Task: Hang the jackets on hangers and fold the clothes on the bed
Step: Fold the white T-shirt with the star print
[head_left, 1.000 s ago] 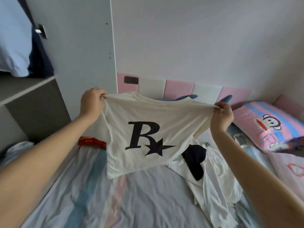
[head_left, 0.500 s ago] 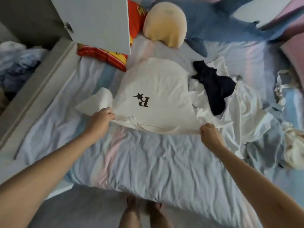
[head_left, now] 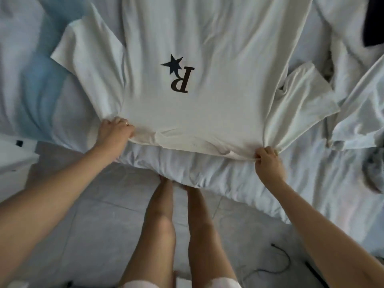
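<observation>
**Shirt drawn back to the bed's near edge**

Since half a second ago the white T-shirt [head_left: 207, 59] has been pulled toward the person and now lies spread flat on the bed [head_left: 228, 179]. Its near edge reaches the mattress edge, and the view has dropped to look almost straight down. The left hand [head_left: 116, 132] is clamped on the shirt's near left corner, fingers curled into the cloth. The right hand [head_left: 269, 165] pinches the near right corner in a tight bunch. The shirt stretches away from both hands, taut between them. Its black star-and-R print [head_left: 179, 74] is face up and reads upside down. One sleeve [head_left: 89, 65] fans out beyond the left hand. A heap of other white clothes [head_left: 357, 100] lies just right of the shirt, touching it. The person's bare legs stand on the tiled floor [head_left: 83, 225] between the arms.
</observation>
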Demonstrator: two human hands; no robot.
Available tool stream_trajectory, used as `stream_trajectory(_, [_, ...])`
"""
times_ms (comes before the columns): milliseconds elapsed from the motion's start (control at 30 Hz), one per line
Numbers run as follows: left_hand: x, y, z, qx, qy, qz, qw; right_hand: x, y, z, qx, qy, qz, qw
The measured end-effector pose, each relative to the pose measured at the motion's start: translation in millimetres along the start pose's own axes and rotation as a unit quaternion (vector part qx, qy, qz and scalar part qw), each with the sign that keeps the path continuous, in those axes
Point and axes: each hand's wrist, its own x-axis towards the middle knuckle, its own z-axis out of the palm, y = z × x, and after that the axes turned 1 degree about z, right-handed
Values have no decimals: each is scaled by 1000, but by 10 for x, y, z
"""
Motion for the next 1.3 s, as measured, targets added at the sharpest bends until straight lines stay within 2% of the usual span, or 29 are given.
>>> stream_trajectory(100, [-43,191,164,65,-83,-72,992,-114,26,228,-9,13,15,1000])
stream_trajectory(167, [-17,359,136,86,-139,-120,979,-147,-59,287,-5,75,33,997])
stream_trajectory(233, [24,557,14,104,-129,-142,976,-145,-207,284,25,146,33,988])
stream_trajectory(267, [64,659,-45,98,-86,-126,983,-115,-293,289,41,167,15,985])
stream_trajectory(333, [156,835,-78,35,40,-32,998,-35,-480,274,57,171,-44,983])
stream_trajectory(400, [397,939,-76,-14,119,78,990,205,-670,221,36,157,-136,978])
stream_trajectory(500, [986,971,-170,4,120,151,981,746,-881,84,-24,131,-278,951])
stream_trajectory(567, [1505,895,-271,22,127,160,979,1275,-994,-102,-52,140,-291,945])
stream_trajectory(733, [2871,540,-908,42,203,118,971,2728,-1261,-945,-73,189,-201,958])
stream_trajectory(833, [3589,437,-1382,26,252,72,965,3498,-1345,-1558,-64,176,-148,971])
stream_trajectory(1000, [4396,475,-1968,-49,258,-10,965,4334,-1333,-2176,23,156,-62,986])
stream_trajectory(1067, [4469,536,-1957,-50,285,-23,957,4413,-1271,-2253,59,238,-45,968])
stream_trajectory(1133, [4464,561,-1897,-42,305,-31,951,4396,-1174,-2323,106,343,49,932])
stream_trajectory(1167, [4454,556,-1875,-41,308,-34,950,4392,-1100,-2348,146,345,124,919])
stream_trajectory(1233, [4458,533,-1906,-45,300,-34,952,4431,-951,-2430,239,271,237,902])
stream_trajectory(1300, [4451,530,-1922,-50,296,-29,953,4438,-843,-2511,326,237,241,883])
